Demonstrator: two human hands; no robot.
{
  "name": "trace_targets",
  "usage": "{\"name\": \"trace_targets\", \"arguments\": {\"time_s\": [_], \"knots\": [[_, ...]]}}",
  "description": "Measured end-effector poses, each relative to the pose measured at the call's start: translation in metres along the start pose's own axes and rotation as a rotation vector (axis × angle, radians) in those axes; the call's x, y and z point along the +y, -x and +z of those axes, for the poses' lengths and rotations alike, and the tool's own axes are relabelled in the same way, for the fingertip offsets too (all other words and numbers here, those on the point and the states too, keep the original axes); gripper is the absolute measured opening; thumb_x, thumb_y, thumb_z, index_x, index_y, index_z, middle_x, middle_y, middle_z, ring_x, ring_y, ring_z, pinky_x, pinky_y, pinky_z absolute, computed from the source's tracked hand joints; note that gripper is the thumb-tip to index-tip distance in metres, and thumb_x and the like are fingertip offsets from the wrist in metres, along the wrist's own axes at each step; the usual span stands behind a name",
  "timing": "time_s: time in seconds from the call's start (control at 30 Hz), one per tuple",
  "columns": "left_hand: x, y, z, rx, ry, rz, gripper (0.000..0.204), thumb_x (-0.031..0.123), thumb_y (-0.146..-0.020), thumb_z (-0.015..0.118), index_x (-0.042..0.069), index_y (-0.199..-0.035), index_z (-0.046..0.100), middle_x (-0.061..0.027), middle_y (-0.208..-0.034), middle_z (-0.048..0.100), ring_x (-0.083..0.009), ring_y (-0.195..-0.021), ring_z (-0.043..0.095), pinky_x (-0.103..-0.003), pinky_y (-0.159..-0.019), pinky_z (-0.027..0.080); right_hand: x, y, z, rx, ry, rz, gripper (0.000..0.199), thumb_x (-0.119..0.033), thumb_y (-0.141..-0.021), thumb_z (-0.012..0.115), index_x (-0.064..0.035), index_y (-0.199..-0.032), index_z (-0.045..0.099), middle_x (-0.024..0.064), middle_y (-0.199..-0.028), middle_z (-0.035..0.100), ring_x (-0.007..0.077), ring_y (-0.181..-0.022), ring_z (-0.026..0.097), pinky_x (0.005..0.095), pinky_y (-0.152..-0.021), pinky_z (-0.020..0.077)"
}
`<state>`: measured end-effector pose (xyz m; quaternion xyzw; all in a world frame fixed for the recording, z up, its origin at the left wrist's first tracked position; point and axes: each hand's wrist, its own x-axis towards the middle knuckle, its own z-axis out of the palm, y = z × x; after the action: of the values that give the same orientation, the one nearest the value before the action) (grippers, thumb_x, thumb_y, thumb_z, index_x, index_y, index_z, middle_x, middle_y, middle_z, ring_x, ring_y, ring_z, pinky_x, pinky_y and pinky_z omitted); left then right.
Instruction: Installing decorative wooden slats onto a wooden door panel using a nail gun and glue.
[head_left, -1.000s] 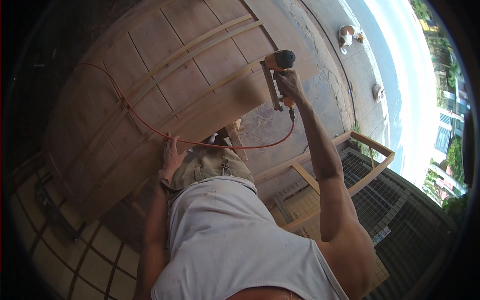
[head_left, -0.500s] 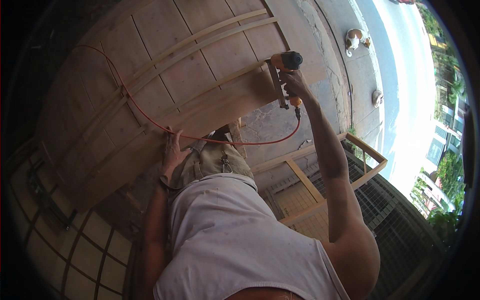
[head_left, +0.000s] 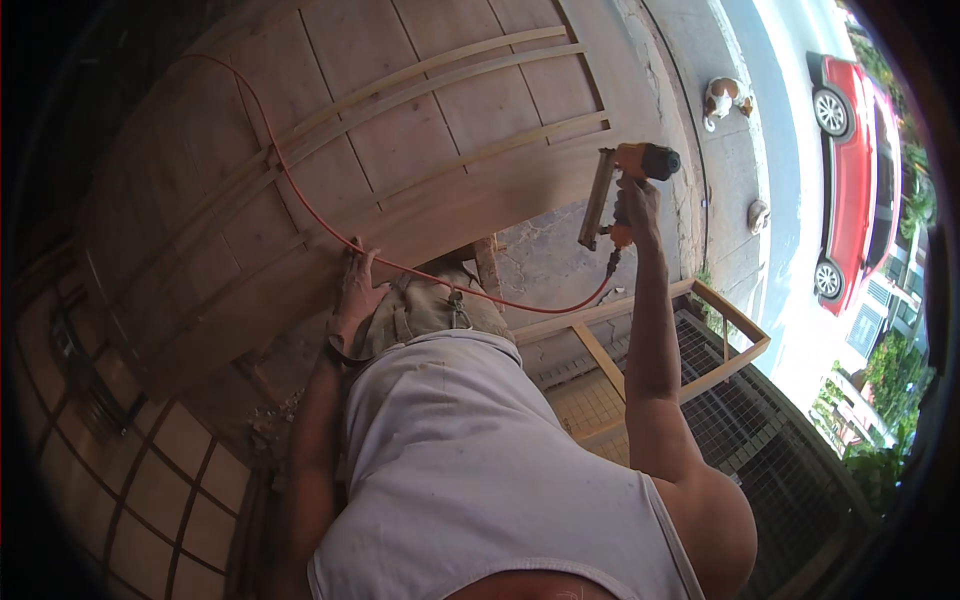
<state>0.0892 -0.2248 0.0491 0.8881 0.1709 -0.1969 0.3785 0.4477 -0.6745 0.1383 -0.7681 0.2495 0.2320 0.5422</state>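
Holds a nail gun (head_left: 632, 158) near the right end of a wooden panel (head_left: 390, 155), seemingly between fastenings.
Clamps the handle in the right hand (head_left: 638, 205), with the arm reaching well forward, apparently clear of the wooden strips (head_left: 480, 70) laid across the panel; rests the left hand (head_left: 362, 290) at the near edge, with thumb spread from fingers, beside the red hose (head_left: 410, 270). For fastening, likely calls for seating the nose squarely on a strip and keeping the hose free.
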Motion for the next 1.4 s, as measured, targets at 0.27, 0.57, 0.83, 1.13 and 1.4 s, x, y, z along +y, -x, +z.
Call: {"name": "trace_targets", "arguments": {"time_s": [0.27, 0.57, 0.83, 1.13, 1.4], "knots": [[0.018, -0.002, -0.042, 0.318, -0.117, 0.057, 0.049, 0.008, -0.087, 0.080, 0.011, -0.130, 0.057, -0.0222, -0.167, 0.042, -0.0449, -0.149, 0.047, -0.051, -0.113, 0.051, 0.016, 0.085, -0.046, 0.279, -0.029, -0.063, 0.018, -0.021, -0.098, 0.070, -0.0084, -0.089, 0.060, -0.0026, -0.065, 0.051, 0.0095, -0.050, 0.052, 0.0281, -0.044, 0.0437], [-0.046, 0.034, -0.068, 0.408, -0.188, -0.209, 0.065, 0.015, -0.093, 0.079, 0.012, -0.150, 0.048, -0.0248, -0.162, 0.046, -0.0454, -0.154, 0.041, -0.053, -0.120, 0.046, -0.022, 0.110, 0.038, 0.169, -0.318, -0.140, 0.018, -0.018, -0.096, 0.075, -0.0061, -0.096, 0.061, 0.0014, -0.069, 0.058, 0.0136, -0.052, 0.058, 0.0298, -0.047, 0.0504], [-0.118, 0.060, -0.044, 0.329, -0.173, -0.316, 0.086, 0.028, -0.096, 0.077, 0.013, -0.168, 0.032, -0.0271, -0.172, 0.032, -0.0451, -0.157, 0.036, -0.053, -0.125, 0.040, -0.107, 0.152, 0.113, -0.026, -0.406, -0.235, 0.017, -0.020, -0.099, 0.073, -0.0058, -0.102, 0.063, 0.0010, -0.073, 0.056, 0.0129, -0.055, 0.055, 0.0296, -0.045, 0.0434], [-0.147, 0.035, -0.109, 0.466, -0.339, -0.269, 0.092, 0.038, -0.098, 0.077, 0.012, -0.171, 0.028, -0.0235, -0.177, 0.020, -0.0431, -0.163, 0.023, -0.066, -0.124, 0.032, -0.176, 0.173, 0.180, -0.358, -0.642, -0.370, 0.020, -0.025, -0.107, 0.061, -0.0060, -0.115, 0.058, 0.0020, -0.079, 0.054, 0.0164, -0.064, 0.052, 0.0352, -0.060, 0.0473], [-0.206, 0.045, -0.128, 0.376, -0.301, -0.283, 0.098, 0.043, -0.097, 0.078, 0.005, -0.170, 0.026, -0.0296, -0.176, 0.017, -0.0495, -0.163, 0.019, -0.065, -0.129, 0.021, -0.134, 0.066, 0.386, -0.985, -1.173, -0.018, 0.019, -0.025, -0.105, 0.064, -0.0070, -0.107, 0.067, 0.0067, -0.097, 0.066, 0.0245, -0.097, 0.065, 0.0490, -0.096, 0.0543]]}}
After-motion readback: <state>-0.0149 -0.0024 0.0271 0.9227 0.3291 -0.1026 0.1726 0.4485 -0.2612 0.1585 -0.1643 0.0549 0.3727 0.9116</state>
